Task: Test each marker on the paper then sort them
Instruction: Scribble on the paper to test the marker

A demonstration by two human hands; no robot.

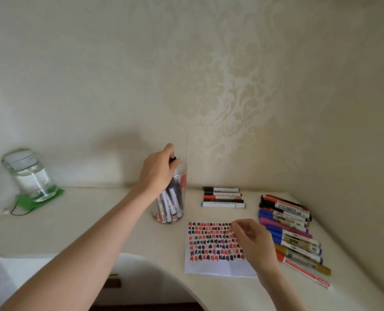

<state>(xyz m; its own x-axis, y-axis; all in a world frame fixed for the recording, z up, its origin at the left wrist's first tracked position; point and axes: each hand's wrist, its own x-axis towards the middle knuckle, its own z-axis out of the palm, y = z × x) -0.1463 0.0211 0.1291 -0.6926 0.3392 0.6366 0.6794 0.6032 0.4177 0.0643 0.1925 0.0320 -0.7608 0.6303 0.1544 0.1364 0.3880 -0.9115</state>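
Head view is showing me my left hand (158, 173) reaching over the mouth of the clear plastic jar (169, 198), its fingers curling round the black cap of a marker (173, 158) that is poking up at the rim. That jar is standing on the bench (96, 221), just left of and beyond the paper (209, 263), and is holding a bundle of other markers upright. My right hand (252, 240) is hovering over the right edge of the paper with its fingers loosely bent, holding nothing that I can see. I am seeing the paper lying flat near the front, covered in rows of red and black test scribbles. Beyond it, near the wall, four markers (223, 197) are lying side by side. To the right of the paper, a longer row of mixed-colour markers (292, 230) is lying across the bench. Far to the left, a glass jar of water (29, 176) is sitting on a green mat (38, 199).
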